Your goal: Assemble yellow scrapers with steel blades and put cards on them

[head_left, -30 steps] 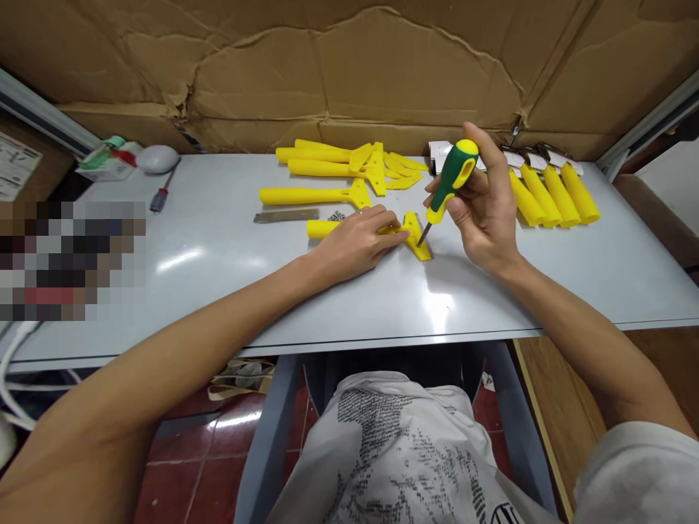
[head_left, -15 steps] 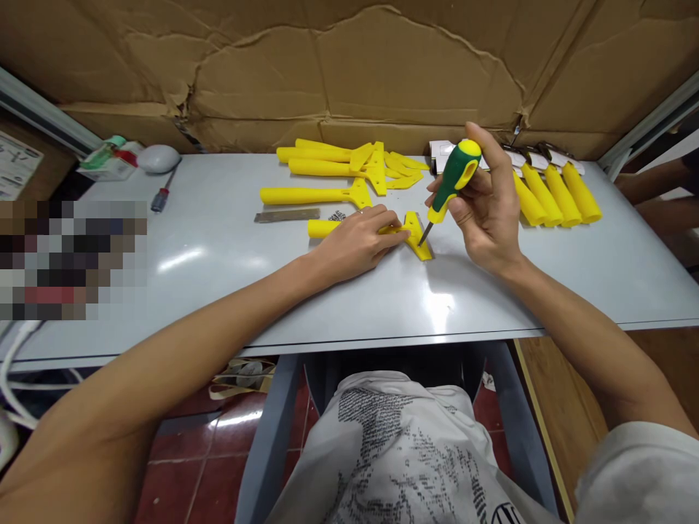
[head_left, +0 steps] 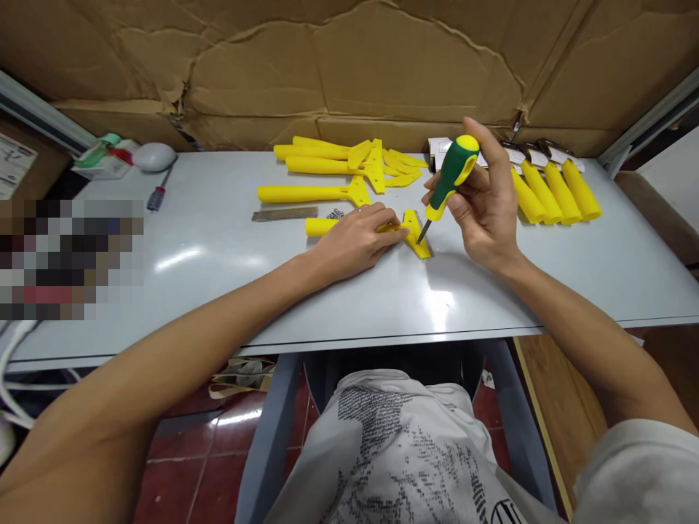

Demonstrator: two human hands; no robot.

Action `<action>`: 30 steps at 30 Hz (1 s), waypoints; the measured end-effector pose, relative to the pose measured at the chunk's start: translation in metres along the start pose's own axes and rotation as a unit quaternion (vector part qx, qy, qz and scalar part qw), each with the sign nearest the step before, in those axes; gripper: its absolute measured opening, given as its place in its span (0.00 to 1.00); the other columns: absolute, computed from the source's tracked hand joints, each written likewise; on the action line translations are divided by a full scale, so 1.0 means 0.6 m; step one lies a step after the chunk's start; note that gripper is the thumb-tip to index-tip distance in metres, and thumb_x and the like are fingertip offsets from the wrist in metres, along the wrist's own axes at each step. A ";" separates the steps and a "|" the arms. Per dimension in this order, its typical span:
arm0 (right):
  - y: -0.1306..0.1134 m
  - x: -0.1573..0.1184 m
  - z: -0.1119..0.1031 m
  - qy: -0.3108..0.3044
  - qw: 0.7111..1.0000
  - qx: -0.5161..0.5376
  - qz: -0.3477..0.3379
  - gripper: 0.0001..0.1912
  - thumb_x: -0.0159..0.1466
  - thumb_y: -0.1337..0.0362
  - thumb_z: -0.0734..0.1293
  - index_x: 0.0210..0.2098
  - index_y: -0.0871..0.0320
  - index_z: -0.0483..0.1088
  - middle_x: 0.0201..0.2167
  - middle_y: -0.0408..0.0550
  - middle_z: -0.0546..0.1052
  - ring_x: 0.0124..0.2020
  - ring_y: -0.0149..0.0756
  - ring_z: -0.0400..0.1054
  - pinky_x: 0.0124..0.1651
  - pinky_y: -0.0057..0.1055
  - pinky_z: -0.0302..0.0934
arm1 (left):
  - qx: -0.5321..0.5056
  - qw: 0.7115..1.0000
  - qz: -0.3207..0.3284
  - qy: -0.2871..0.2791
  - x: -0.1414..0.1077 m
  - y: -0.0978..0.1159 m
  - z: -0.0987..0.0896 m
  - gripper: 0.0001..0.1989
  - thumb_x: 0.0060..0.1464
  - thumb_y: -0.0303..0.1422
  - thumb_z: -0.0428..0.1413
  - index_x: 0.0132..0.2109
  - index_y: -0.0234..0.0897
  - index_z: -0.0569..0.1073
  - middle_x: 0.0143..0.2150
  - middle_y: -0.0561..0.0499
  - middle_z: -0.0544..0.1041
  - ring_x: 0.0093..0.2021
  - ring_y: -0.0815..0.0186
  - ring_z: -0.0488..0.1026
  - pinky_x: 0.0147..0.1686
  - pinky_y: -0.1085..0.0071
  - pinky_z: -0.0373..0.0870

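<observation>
My left hand [head_left: 363, 239] is closed on a yellow scraper [head_left: 418, 236] that lies flat on the grey table, its handle sticking out to the left under the hand. My right hand [head_left: 488, 211] grips a green and yellow screwdriver [head_left: 451, 175], tilted, with its tip on the scraper's head. Small screws [head_left: 335, 214] lie in a heap just behind my left hand. Beside them is a flat metal strip [head_left: 285, 215]. Behind are more yellow scraper handles [head_left: 306, 193] and loose yellow pieces [head_left: 401, 171].
Several yellow handles [head_left: 582, 193] with white and dark ends stand in a row at the back right. Another screwdriver [head_left: 156, 198] and a white rounded object [head_left: 153, 156] are at the back left. Cardboard [head_left: 262, 73] lines the table's [head_left: 349, 313] rear edge.
Both hands keep their grips, and the screwdriver stays on the scraper's head with hardly any shift. At the right edge, another person's arms have gone from view.
</observation>
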State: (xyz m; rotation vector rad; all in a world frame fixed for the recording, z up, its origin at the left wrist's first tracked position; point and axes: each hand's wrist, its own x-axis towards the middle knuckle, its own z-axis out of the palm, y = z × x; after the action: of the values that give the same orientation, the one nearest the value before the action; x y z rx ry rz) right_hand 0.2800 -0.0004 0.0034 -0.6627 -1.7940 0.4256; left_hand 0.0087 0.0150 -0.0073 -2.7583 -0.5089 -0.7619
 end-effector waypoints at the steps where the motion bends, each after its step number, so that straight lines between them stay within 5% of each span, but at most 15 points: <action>1: 0.001 0.000 0.000 -0.001 1.000 0.000 0.001 0.44 0.78 0.29 0.63 0.86 0.33 0.51 0.61 0.49 0.83 0.62 0.51 0.84 0.64 0.56 0.87 | -0.001 1.000 -0.002 -0.003 0.000 0.000 0.000 0.14 0.82 0.28 0.55 0.59 0.38 0.85 0.49 0.41 0.85 0.48 0.56 0.79 0.44 0.61 0.76; 12: 0.003 0.015 -0.019 -0.045 0.998 0.044 0.031 0.45 0.74 0.27 0.68 0.81 0.35 0.56 0.58 0.50 0.83 0.62 0.51 0.84 0.63 0.56 0.87 | 0.007 1.000 0.003 0.008 -0.001 -0.001 0.003 0.13 0.81 0.28 0.56 0.60 0.38 0.85 0.50 0.43 0.84 0.48 0.57 0.78 0.44 0.63 0.75; 24: 0.016 0.007 -0.008 0.057 0.997 -0.043 -0.005 0.53 0.59 0.27 0.83 0.75 0.33 0.65 0.44 0.44 0.78 0.43 0.44 0.81 0.44 0.44 0.87 | 0.021 1.000 0.002 -0.008 -0.002 -0.002 0.004 0.13 0.82 0.29 0.55 0.60 0.39 0.84 0.51 0.43 0.84 0.50 0.56 0.78 0.46 0.63 0.75; 30: 0.009 0.011 -0.013 0.019 0.999 -0.045 0.000 0.49 0.69 0.25 0.73 0.81 0.32 0.60 0.61 0.49 0.80 0.51 0.49 0.83 0.51 0.49 0.87 | 0.014 1.000 -0.008 -0.016 -0.002 -0.001 0.002 0.14 0.82 0.29 0.55 0.61 0.39 0.85 0.51 0.43 0.84 0.49 0.56 0.78 0.45 0.62 0.75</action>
State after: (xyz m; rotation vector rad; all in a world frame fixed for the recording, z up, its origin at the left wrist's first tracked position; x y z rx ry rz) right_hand 0.2871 0.0080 0.0076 -0.7297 -1.7855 0.3313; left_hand 0.0081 0.0153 -0.0088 -2.7486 -0.5431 -0.7100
